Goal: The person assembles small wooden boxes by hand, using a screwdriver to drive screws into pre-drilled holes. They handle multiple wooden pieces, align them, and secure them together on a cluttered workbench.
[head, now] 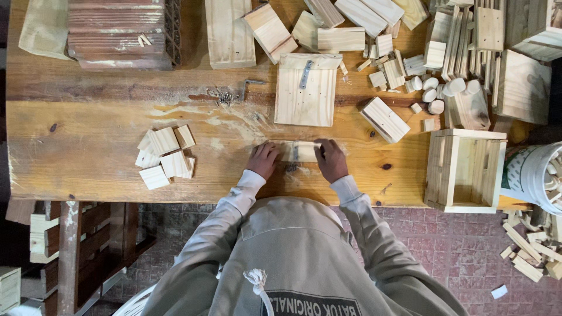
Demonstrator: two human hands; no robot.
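Item: small wood block (300, 151) w/ metal strip, on workbench (88, 158). I see L hand (263, 160) & R hand (331, 160) fingers curled, gripping its ends, palms down.

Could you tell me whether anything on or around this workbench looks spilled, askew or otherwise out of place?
Yes. Wood offcuts lie scattered on the brick floor at the bench's right end, below the white bucket. Sawdust streaks the workbench. The small wood piece held between left hand and right hand looks intact.

I see a small block (300, 151) on the counter (88, 158) between both hands, a panel (306, 90) behind it, a crate (465, 169) to its right.
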